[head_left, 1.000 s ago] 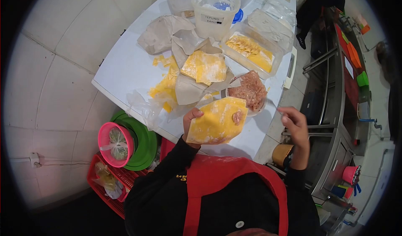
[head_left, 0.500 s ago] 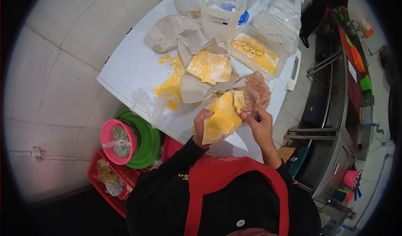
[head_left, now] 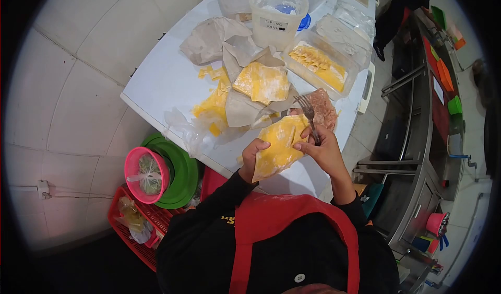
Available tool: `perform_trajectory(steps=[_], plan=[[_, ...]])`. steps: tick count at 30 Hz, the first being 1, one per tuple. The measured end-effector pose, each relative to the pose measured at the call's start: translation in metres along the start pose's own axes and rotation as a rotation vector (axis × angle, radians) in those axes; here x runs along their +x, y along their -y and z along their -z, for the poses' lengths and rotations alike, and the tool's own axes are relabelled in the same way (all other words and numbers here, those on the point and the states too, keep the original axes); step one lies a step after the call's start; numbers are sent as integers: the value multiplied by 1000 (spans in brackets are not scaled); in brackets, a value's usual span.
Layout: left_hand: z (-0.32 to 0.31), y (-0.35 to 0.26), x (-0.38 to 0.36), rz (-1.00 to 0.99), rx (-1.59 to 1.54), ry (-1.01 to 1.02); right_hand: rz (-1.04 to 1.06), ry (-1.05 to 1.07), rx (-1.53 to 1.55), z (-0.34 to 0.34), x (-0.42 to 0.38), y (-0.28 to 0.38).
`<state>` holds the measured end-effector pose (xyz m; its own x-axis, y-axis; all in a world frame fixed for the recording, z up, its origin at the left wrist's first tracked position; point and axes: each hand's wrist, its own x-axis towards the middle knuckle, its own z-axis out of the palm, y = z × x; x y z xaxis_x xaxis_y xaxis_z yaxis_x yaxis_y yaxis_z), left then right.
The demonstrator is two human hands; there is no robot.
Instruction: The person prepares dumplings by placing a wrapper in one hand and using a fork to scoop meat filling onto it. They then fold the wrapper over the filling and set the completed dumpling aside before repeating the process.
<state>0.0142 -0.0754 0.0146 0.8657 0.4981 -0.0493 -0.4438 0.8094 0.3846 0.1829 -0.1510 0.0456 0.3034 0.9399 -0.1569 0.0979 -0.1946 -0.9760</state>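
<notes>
My left hand [head_left: 253,155] is closed on the left edge of a floury yellow dough sheet [head_left: 277,147], held above the table's front edge. In my right hand [head_left: 326,150] is a metal fork [head_left: 307,110], its tines pointing up and away from me. The thumb and fingers of that hand also touch the sheet's right side. Behind the fork lies pinkish minced meat [head_left: 324,108], partly covered. Further back a stack of yellow dough sheets [head_left: 270,82] rests on brown paper [head_left: 241,111]. Yellow dough scraps [head_left: 211,103] lie left of it.
A clear container [head_left: 352,85] of folded yellow pieces stands at the right, near a tub [head_left: 269,30] labelled "TEPUNG KANJI". Crumpled plastic [head_left: 185,132] lies near the left edge. Pink and green basins [head_left: 180,179] sit below left. Another person [head_left: 402,12] stands at the far right.
My right hand has turned and moved slightly right, so the fork, blurred before, now shows clearly with tines up. The folded flap at the sheet's upper right corner no longer shows.
</notes>
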Motion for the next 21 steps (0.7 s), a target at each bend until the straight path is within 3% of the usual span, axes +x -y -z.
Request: perform_trajectory(steps=[5,8,11,14,21], plan=[[2,6,3,28,19,9,4,-1,-163,-7,1,0],[0,4,8,36,34,82,-42,45,-64,0,6,-8],[4,5,11,62,82,22,-1,30,-189,0,8,-13],[14,10,13,77,66,-32,-123,62,-98,7,6,-1],[28,20,21,114,-89,-20,-114,62,66,9,15,-23]])
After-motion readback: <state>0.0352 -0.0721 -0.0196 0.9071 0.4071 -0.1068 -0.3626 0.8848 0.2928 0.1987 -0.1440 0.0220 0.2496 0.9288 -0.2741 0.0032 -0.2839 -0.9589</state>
